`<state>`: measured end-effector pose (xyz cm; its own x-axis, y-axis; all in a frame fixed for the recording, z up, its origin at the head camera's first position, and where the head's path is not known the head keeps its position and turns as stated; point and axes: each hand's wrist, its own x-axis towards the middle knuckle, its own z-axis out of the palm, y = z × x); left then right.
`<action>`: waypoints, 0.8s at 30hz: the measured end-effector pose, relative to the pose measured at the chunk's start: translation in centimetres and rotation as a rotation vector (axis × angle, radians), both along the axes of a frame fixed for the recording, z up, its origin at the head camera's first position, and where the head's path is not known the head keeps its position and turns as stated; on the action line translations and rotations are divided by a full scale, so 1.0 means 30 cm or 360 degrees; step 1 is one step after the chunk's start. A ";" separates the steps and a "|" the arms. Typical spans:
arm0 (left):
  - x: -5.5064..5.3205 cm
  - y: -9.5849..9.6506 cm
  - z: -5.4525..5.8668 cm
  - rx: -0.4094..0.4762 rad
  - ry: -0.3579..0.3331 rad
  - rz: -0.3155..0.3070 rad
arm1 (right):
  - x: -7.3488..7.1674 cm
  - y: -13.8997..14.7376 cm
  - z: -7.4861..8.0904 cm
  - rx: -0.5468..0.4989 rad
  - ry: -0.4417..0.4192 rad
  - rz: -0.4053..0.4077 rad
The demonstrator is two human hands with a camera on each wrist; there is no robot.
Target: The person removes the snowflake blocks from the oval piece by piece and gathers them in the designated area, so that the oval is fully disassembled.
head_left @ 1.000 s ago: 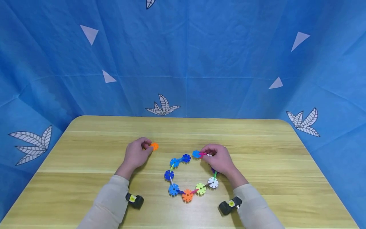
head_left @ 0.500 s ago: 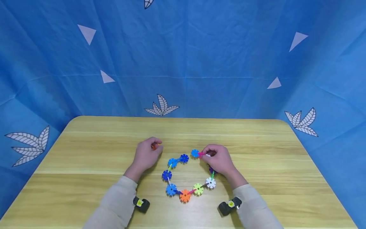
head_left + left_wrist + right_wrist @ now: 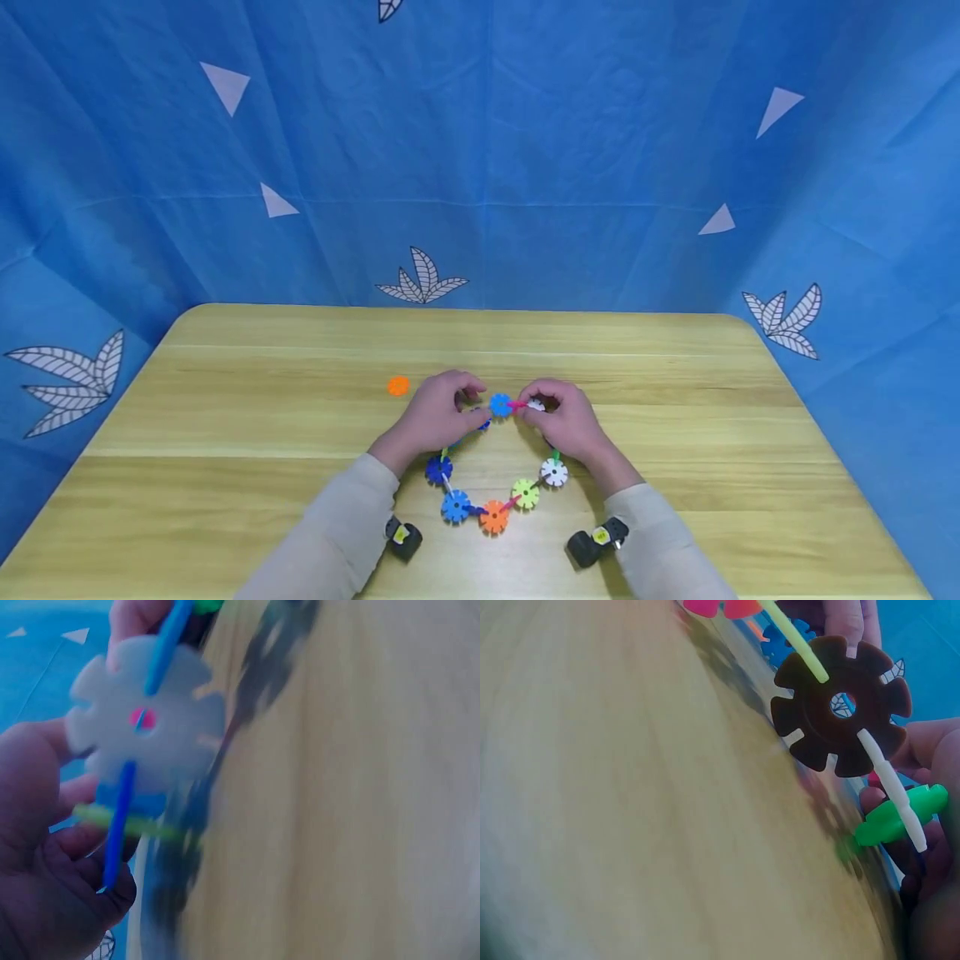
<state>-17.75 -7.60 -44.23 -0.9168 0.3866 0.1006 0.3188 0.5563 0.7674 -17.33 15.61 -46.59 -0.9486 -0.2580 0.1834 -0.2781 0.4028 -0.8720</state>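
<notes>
Chain of slotted discs (image 3: pixel 494 518) on the desk (image 3: pixel 675 400), roughly midway between left and right edges, bent into a near-ring. Discs alternate flat and on edge.

Right hand (image 3: pixel 561 417): thumb and fingers pinch the chain at its far side, around the pink disc (image 3: pixel 516 405). Light blue disc (image 3: pixel 500 406) juts out past the fingertips toward the left hand. White disc (image 3: pixel 536 405) shows between thumb and forefinger.

Left hand (image 3: pixel 438 410): fingers curved at the other chain end, thumb over the dark blue disc (image 3: pixel 484 422). Can't tell if it's clamped or just touching. Fingertips right beside the light blue disc; the hands are close but apart. Can't tell whether the two chain ends touch.

Loose orange disc (image 3: pixel 398 386) lies flat, left of the chain, closer to the desk's far edge than most of the chain.

Left wrist view: white link (image 3: pixel 150 712) face-on, blue discs edge-on in its slots, lower part blurred. Right wrist view: brown link (image 3: pixel 840 705) with yellow-green and white ones slotted in, green disc (image 3: pixel 900 815) below.

Black wrist camera on each sleeve. Blue cloth (image 3: pixel 480 167) hangs behind the far edge, printed with leaves and pale triangles.
</notes>
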 end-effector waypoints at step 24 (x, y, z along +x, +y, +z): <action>0.018 0.052 -0.018 -0.0086 0.0019 -0.0002 | -0.005 0.001 0.011 0.0037 -0.0061 -0.0002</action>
<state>-17.20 -6.04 -44.76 -0.9151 0.3930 0.0903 0.3285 0.5965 0.7323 -17.48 15.64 -46.27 -0.9551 -0.2607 0.1406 -0.2439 0.4232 -0.8726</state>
